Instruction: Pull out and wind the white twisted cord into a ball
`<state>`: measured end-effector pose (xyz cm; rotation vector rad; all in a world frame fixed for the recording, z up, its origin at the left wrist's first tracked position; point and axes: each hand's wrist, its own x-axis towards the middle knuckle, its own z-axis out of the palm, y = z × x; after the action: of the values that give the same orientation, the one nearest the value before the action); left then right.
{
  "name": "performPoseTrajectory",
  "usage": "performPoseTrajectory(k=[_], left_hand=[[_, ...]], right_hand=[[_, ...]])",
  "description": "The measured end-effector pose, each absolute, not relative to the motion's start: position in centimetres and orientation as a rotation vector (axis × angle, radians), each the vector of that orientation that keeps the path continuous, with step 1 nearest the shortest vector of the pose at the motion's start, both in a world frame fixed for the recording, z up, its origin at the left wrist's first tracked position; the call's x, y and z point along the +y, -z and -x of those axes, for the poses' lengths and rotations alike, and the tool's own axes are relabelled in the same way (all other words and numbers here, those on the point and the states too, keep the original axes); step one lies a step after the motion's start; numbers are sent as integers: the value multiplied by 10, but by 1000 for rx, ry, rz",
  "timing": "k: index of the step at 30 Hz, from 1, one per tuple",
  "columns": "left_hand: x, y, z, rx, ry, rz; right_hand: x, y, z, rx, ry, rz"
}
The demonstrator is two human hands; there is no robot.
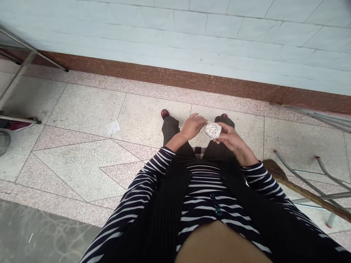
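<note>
A ball of thick white cord is up in front of my body, above the gap between my knees. My right hand grips it from the right, with the thumb below and the fingers curled round the far side. On the ball's left is my left hand, its fingers bent and the fingertips drawn together at a short strand beside the ball. The exact pinch on that strand is too small to make out well.
A broom and metal stool legs lie to my right. Leftward are a metal frame and a dark red shoe. White paper lies on the floor. A tiled wall rises ahead.
</note>
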<state>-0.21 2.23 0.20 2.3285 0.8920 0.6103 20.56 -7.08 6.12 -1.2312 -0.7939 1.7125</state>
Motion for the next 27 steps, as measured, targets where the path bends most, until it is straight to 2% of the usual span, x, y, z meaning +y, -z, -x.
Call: performPoseTrajectory(k=[8, 18, 27], left_hand=[[23, 9, -5, 1007, -616, -1818], [10, 6, -12, 788, -573, -1495], [58, -7, 2, 1019, -700, -1565]], right_hand=[[-42, -95, -210, -799, -1457, 1213], [7, -60, -207, -919, -916, 1289], [-27, -109, -199, -986, -1108, 1129]])
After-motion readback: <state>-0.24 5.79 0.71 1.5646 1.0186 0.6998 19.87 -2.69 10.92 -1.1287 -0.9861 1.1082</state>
